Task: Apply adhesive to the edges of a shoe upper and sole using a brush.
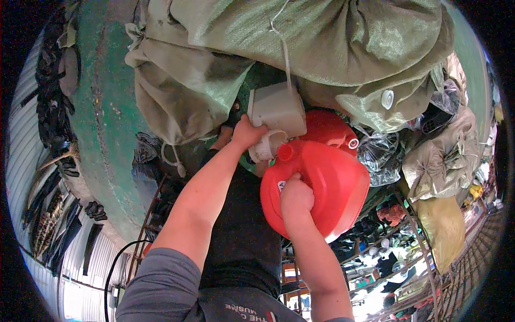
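Note:
My right hand (296,201) is closed round the grip of a large red plastic jug (338,188), whose uncapped round neck points up and left. My left hand (248,133) grips the lower left corner of a greyish-white boxy plastic container (276,111), thumb in front and fingers mostly hidden behind. Just below that container, close to the left hand, is a smaller white round plastic tub or neck (267,146); whether it is a separate piece I cannot tell. Behind the held jug lies a second red plastic jug (327,127), partly covered, with a white ring at its opening.
Bulky olive woven sacks (322,37) fill the far side, one with a white cap (387,99) on it. Black plastic bags (378,155) and a tan sack (442,153) lie to the right. A yellow sack (440,231) stands by metal bars. Green floor (107,107) runs along the left.

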